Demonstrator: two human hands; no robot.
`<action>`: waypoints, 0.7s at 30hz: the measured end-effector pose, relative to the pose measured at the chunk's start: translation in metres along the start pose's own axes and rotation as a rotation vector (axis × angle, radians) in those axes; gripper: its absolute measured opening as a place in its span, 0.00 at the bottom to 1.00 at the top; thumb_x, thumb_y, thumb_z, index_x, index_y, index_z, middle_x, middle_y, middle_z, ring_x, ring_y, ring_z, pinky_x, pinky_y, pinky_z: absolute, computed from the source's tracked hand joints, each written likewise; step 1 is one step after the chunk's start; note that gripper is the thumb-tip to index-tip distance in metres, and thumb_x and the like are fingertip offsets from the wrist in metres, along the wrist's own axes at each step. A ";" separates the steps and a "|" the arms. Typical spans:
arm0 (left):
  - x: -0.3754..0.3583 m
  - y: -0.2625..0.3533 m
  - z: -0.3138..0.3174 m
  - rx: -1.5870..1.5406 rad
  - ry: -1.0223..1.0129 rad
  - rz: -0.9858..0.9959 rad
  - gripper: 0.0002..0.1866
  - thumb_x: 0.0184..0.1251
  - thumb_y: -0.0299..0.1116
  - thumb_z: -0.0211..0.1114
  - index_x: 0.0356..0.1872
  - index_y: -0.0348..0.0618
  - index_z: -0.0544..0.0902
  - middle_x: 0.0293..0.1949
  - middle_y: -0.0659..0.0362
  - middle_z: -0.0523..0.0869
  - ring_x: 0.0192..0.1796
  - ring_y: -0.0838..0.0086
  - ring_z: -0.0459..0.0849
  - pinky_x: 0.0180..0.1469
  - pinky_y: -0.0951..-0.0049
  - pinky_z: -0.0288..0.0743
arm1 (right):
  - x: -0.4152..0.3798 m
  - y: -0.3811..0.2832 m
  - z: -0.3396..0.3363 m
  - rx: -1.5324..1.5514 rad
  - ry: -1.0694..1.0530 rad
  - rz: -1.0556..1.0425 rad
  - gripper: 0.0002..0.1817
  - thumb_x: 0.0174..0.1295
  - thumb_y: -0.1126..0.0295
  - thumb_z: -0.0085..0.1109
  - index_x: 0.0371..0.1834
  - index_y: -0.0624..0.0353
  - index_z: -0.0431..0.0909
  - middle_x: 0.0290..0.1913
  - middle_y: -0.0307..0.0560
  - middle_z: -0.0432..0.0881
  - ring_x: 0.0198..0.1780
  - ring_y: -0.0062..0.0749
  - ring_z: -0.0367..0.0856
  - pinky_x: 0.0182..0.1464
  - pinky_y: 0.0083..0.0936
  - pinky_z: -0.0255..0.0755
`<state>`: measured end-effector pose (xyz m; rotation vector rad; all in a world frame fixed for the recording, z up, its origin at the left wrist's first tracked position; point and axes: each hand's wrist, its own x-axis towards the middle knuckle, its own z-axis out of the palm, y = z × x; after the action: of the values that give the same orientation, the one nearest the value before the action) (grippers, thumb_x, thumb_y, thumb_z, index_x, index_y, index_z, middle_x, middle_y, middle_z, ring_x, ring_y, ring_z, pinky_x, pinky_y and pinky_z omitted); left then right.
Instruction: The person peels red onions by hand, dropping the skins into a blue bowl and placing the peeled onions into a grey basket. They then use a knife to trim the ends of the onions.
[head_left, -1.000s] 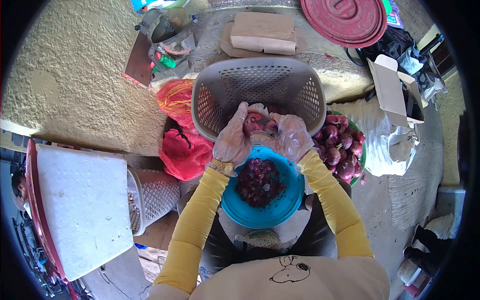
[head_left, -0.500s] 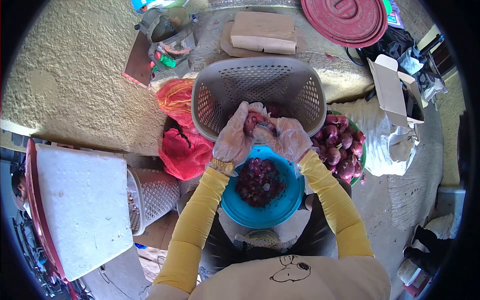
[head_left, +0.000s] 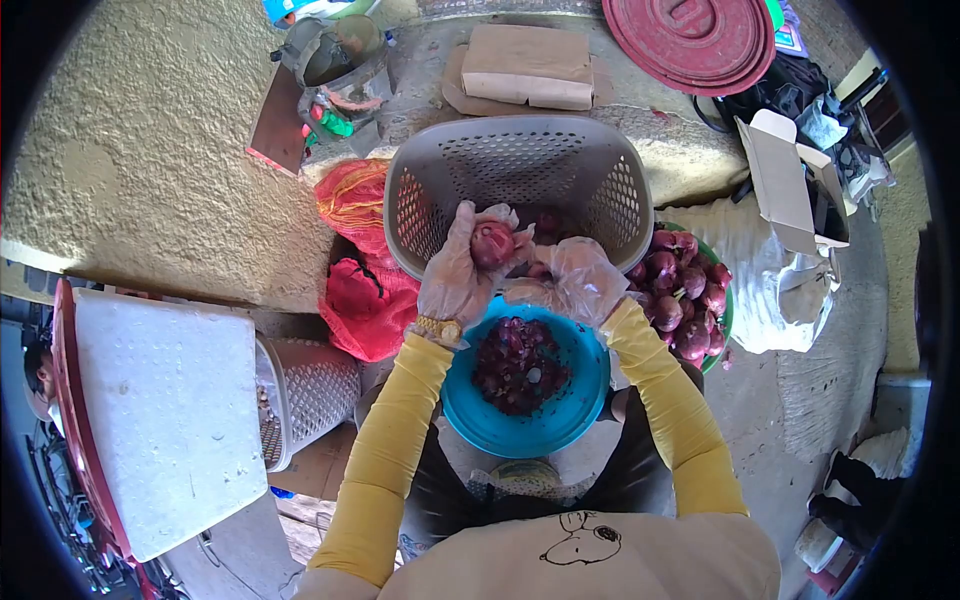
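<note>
A concrete ledge (head_left: 425, 65) carries a brown cardboard box (head_left: 528, 62); on the concrete floor (head_left: 755, 425) rest a white sack (head_left: 752, 270) and a green basin (head_left: 728, 325) heaped with red onions (head_left: 690, 290).

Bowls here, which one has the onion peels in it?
The blue bowl, near the middle. It holds loose dark red peels; the green bowl to its right holds whole red onions.

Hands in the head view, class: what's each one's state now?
Left hand: holding a red onion.
Right hand: curled; whether it holds anything cannot be told.
</note>
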<state>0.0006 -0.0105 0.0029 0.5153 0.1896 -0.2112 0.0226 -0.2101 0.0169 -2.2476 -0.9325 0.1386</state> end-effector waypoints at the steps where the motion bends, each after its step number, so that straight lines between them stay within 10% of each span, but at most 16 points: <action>1: 0.000 0.001 -0.002 -0.034 0.006 -0.027 0.28 0.84 0.51 0.57 0.56 0.29 0.80 0.54 0.47 0.83 0.60 0.53 0.84 0.67 0.47 0.82 | -0.001 -0.001 -0.001 0.000 0.000 0.000 0.31 0.65 0.34 0.65 0.50 0.52 0.84 0.31 0.57 0.86 0.36 0.58 0.86 0.39 0.48 0.77; 11: 0.001 -0.008 -0.007 0.057 0.032 -0.051 0.31 0.85 0.53 0.54 0.62 0.28 0.78 0.57 0.48 0.83 0.57 0.63 0.85 0.60 0.63 0.87 | -0.001 0.007 0.005 0.094 0.159 0.105 0.29 0.59 0.48 0.78 0.50 0.61 0.80 0.34 0.58 0.86 0.40 0.56 0.87 0.43 0.45 0.79; 21: -0.001 0.001 0.004 0.011 -0.168 -0.079 0.25 0.84 0.45 0.60 0.68 0.36 0.76 0.58 0.49 0.83 0.60 0.60 0.83 0.68 0.52 0.82 | 0.005 0.005 -0.002 0.233 0.280 0.296 0.34 0.59 0.39 0.76 0.42 0.64 0.78 0.32 0.58 0.84 0.36 0.60 0.82 0.44 0.43 0.78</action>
<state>0.0000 -0.0119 0.0068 0.4992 0.0447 -0.3315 0.0298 -0.2101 0.0160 -2.1051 -0.4114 0.0582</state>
